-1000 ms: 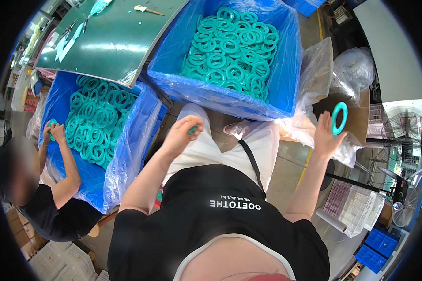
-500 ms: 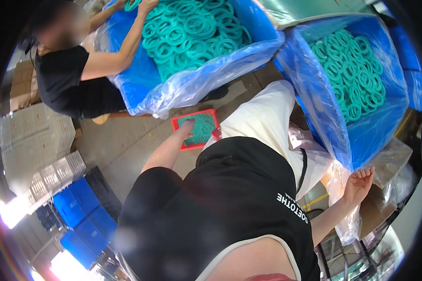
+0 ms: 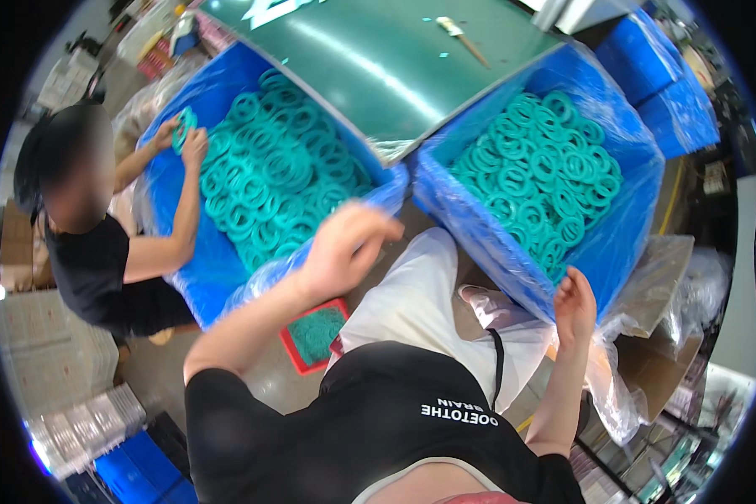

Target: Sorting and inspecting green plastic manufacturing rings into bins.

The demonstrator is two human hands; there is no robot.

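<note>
My left hand [image 3: 350,250] is raised in front of the left blue bin [image 3: 281,273], blurred by motion. A gap shows between its thumb and fingers, with nothing seen in it. Teal rings [image 3: 269,168] fill that bin. My right hand [image 3: 574,309] is at the near edge of the right blue bin [image 3: 626,252], its fingers curled. Whatever is within them, if anything, is hidden. More teal rings [image 3: 538,168] lie piled there, some close to my fingertips. On the floor below my left forearm, a red tray [image 3: 289,346] holds small teal scraps [image 3: 317,333].
A green-topped table [image 3: 378,67] borders both bins, with a brush [image 3: 462,40] on it. At the left, a co-worker [image 3: 101,260] holds a teal ring [image 3: 185,128] over the left bin. Cardboard [image 3: 659,370] and clear plastic are beside the right bin. Blue crates [image 3: 139,470] stand lower left.
My left hand has lifted from the red tray to above it, by the left bin. My right hand has moved up to the right bin's edge. The view has shifted, showing more of the green table.
</note>
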